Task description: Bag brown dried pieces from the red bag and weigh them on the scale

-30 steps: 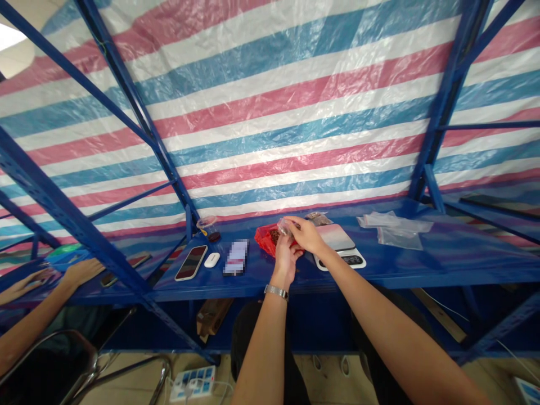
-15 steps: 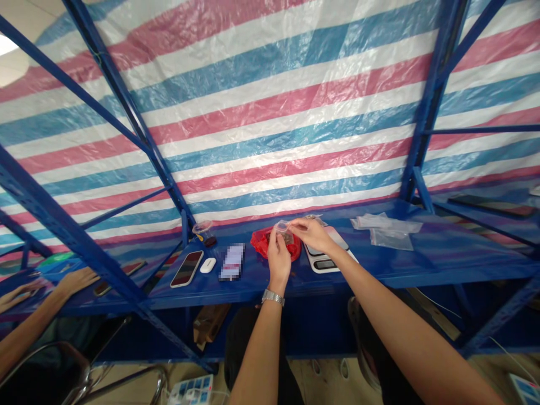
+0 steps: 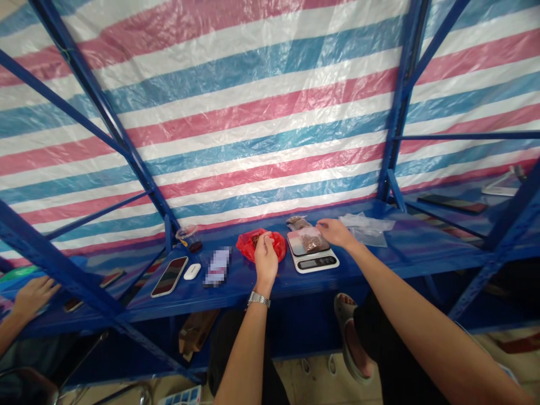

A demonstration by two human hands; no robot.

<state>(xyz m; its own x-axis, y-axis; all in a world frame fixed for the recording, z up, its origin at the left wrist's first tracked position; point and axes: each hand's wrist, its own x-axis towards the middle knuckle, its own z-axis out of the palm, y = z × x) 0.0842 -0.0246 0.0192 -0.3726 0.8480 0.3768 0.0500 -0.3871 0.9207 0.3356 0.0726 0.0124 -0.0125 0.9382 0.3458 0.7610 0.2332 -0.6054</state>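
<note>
The left hand (image 3: 265,263) sits over a red plastic bag (image 3: 258,244), its fingers (image 3: 265,239) pinched together, though whether they grip anything is hidden. The right hand (image 3: 334,233), fingers loosely open, is at 2 o'clock from a digital scale (image 3: 312,261) with an unreadable display. One brown-filled packet (image 3: 309,242) lies on the scale, and another (image 3: 297,223) lies at its 12 o'clock.

From where I stand, the kitchen scale (image 3: 313,253) is hemmed in on three sides. The red plastic bag (image 3: 253,246) sits just left of it, with the left hand (image 3: 266,260) above that bag, and a small packet (image 3: 297,223) lies just behind it. The right hand (image 3: 333,232) reaches past its back right corner, beside the clear plastic bags (image 3: 366,229). A hand could pass along the blue steel shelf (image 3: 253,301) in front of the scale, and nothing stands there.
</note>
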